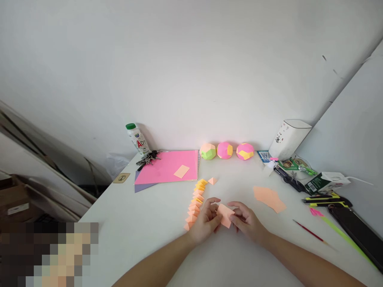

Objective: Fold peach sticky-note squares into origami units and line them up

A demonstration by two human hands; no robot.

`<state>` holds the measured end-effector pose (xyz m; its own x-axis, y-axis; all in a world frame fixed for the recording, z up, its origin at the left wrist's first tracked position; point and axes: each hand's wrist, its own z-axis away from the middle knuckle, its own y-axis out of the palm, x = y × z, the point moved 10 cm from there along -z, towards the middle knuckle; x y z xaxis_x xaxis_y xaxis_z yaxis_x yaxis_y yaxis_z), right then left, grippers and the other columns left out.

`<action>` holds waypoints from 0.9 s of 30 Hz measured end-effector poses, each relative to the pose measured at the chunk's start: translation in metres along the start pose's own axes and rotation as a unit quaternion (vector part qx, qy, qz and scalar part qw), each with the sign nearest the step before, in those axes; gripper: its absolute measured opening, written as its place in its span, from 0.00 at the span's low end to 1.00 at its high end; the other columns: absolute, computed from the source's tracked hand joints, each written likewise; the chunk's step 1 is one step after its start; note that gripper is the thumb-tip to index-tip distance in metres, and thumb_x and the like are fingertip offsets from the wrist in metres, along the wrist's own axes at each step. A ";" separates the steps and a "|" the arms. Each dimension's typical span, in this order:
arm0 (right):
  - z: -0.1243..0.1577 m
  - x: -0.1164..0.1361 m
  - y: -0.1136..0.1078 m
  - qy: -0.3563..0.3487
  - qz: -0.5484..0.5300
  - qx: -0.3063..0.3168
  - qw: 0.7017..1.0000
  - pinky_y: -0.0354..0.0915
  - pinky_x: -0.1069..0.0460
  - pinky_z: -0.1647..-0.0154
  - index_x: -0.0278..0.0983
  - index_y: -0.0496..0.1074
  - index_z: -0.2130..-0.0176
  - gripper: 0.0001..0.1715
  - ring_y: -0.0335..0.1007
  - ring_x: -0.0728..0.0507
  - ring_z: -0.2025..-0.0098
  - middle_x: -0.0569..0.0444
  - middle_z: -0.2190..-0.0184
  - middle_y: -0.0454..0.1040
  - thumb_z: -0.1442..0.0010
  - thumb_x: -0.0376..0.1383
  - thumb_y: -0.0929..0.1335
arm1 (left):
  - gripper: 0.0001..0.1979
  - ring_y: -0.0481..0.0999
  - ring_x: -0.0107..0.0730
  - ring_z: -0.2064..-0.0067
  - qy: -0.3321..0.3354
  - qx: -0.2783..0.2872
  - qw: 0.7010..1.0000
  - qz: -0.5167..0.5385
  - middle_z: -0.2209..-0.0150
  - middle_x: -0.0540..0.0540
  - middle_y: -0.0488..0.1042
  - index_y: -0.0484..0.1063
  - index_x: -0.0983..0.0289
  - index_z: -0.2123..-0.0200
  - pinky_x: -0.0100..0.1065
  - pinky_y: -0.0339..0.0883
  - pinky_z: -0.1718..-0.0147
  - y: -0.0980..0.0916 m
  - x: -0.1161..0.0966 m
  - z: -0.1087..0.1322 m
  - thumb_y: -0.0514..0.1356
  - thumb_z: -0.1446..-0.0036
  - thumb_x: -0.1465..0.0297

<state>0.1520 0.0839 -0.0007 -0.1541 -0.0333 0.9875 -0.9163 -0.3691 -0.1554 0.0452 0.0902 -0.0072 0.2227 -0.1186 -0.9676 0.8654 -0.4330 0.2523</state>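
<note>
Between my two hands is a small sheet of peach paper (225, 216), held above the table near its front. My left hand (206, 218) pinches its left edge between thumb and fingers. On the other side my right hand (245, 219) grips the right edge the same way. Just left of my left hand runs a row of folded paper pieces (196, 203), peach and orange, partly covered by that hand. One separate folded peach piece (212, 181) lies at the row's far end. Right of my right hand lie several flat peach sheets (269, 198), fanned out.
Three paper balls (225, 150) stand along the wall. At the left, a pink pad (170, 165) bears a peach sheet, with keys (148, 158) and a white bottle (137, 138) beside it. A brush (309, 230), utility knife (327, 200) and white box (289, 139) are at the right.
</note>
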 end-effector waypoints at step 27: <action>0.000 0.003 0.005 -0.012 0.050 0.027 0.998 0.60 0.54 0.76 0.36 0.66 0.59 0.12 0.63 0.49 0.78 0.60 0.81 0.65 0.37 0.43 0.62 | 0.19 0.56 0.19 0.81 -0.050 0.003 0.997 -0.054 0.78 0.44 0.62 0.69 0.65 0.56 0.26 0.52 0.82 0.001 0.005 0.002 0.62 0.49 0.60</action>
<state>0.1465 0.0820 0.0016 -0.2331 -0.0949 0.9678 -0.8759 -0.4119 -0.2514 0.0464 0.0873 -0.0118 0.0828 -0.1596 -0.9837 0.8790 -0.4535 0.1475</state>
